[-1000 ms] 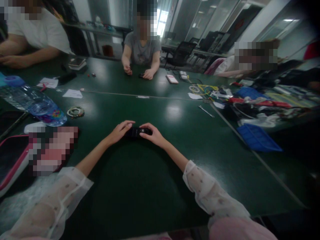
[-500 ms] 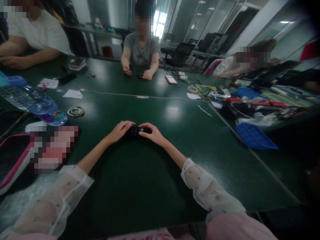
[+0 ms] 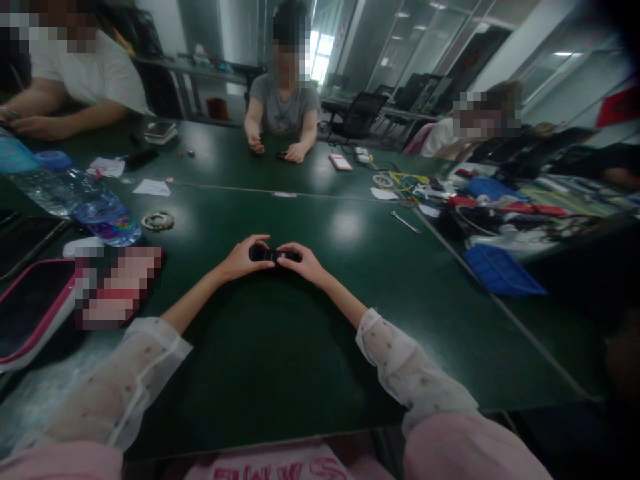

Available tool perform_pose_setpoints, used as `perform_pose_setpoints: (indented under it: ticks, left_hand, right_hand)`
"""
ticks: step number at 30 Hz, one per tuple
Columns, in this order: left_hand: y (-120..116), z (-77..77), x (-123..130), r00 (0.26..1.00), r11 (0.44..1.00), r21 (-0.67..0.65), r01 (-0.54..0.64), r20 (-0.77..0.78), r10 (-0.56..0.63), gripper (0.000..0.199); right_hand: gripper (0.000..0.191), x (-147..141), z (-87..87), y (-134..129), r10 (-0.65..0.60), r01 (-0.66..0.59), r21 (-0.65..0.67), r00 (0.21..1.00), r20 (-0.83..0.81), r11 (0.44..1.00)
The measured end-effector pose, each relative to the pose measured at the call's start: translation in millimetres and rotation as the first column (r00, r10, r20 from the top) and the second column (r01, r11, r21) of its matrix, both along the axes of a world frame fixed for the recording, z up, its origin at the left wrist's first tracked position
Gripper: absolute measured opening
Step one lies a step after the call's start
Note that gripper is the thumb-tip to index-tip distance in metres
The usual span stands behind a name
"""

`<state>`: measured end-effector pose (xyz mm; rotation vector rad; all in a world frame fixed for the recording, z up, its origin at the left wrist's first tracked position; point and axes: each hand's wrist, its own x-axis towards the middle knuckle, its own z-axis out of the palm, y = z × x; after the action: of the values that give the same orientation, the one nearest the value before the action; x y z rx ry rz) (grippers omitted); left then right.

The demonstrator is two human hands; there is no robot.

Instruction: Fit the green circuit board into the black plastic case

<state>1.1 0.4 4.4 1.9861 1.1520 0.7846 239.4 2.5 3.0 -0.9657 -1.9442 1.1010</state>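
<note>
A small black device (image 3: 273,256) with faint light markings lies low over the green tabletop (image 3: 280,360), directly in front of me. My left hand (image 3: 241,259) curls round its left end, thumb along the near side and fingers at the far side. From the other end, my right hand (image 3: 306,262) grips it with the thumb across its near face. Both thumb tips come close together near the middle. Fingers cover much of the device, so its exact kind cannot be made out.
Plastic bottles (image 3: 107,217), a pink-edged case (image 3: 40,307) and a ring-shaped coil (image 3: 157,221) stand at left. Rightward lie a wrench (image 3: 405,222), a blue tray (image 3: 503,270) and heaped cables (image 3: 415,183). A co-worker in grey (image 3: 284,107) sits opposite; other people sit at both sides.
My left hand has shifted from lying over the device's top to curling round its left end, its thumb now in front. The right hand keeps its grip. The view has shifted slightly.
</note>
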Motion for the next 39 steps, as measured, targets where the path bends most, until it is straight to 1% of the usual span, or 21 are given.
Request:
perform_pose_setpoints:
  ticks: [10, 14, 18, 21, 24, 28, 29, 30, 32, 34, 36, 39]
  left_hand:
    - [-6, 2.5, 1, 1.000, 1.000, -0.015, -0.008, 0.016, 0.009, 0.085]
    - [-5, -0.1, 1, 1.000, 0.999, -0.050, -0.012, 0.002, 0.012, 0.092]
    - [-6, -1.3, 0, 1.000, 0.999, -0.041, -0.005, 0.015, 0.005, 0.101]
    - [-6, -0.9, 1, 1.000, 0.999, -0.041, -0.015, 0.005, 0.015, 0.102]
    - [-8, -1.5, 3, 1.000, 1.000, -0.013, -0.019, -0.017, 0.018, 0.102]
    - [-16, -5.1, 2, 1.000, 0.998, 0.055, -0.019, -0.001, 0.019, 0.111]
    - [-19, -5.8, 0, 1.000, 0.998, 0.059, -0.013, 0.004, 0.012, 0.109]
    - [-22, -6.1, -2, 1.000, 0.998, 0.065, -0.008, -0.003, 0.008, 0.103]
    - [-28, -5.3, -7, 0.998, 0.995, 0.101, 0.005, -0.058, 0.001, 0.080]
    - [-31, -3.1, -10, 0.995, 0.994, 0.103, 0.021, -0.097, -0.011, 0.064]
    - [-32, -0.9, -11, 0.992, 0.995, 0.096, 0.020, -0.122, -0.009, 0.058]
    - [-30, -0.5, -10, 0.988, 0.994, 0.110, 0.007, -0.153, 0.010, 0.061]
  right_hand:
    - [0.033, 0, -0.6, 0, -0.004, 0.004, 0.019, 1.000, -0.027, 1.000]
    - [0.034, -1, -2.7, 0, -0.001, 0.001, 0.000, 0.999, -0.038, 1.000]
    - [0.035, -1, -3.6, 0, 0.001, -0.002, -0.017, 0.999, -0.044, 1.000]
    - [0.035, -1, -2.4, -1, 0.005, -0.006, -0.023, 0.998, -0.060, 1.000]
    - [0.035, -1, 0.0, -3, -0.002, -0.002, -0.052, 0.998, -0.069, 0.999]
    - [0.034, -1, 4.2, -6, -0.011, 0.008, -0.084, 0.999, -0.035, 0.996]
    - [0.035, -1, 5.0, -7, -0.002, 0.000, -0.087, 1.000, -0.024, 0.996]
    - [0.036, 0, 5.5, -8, 0.012, -0.013, -0.091, 1.000, -0.012, 0.996]
    - [0.038, 2, 5.2, -12, 0.038, -0.036, -0.091, 0.999, 0.018, 0.995]
    - [0.040, 4, 2.8, -15, 0.035, -0.031, -0.060, 0.997, 0.065, 0.998]
    - [0.041, 5, -1.1, -18, -0.027, 0.025, 0.016, 0.993, 0.115, 1.000]
    - [0.044, 4, -6.5, -19, -0.097, 0.076, 0.142, 0.985, 0.145, 0.987]
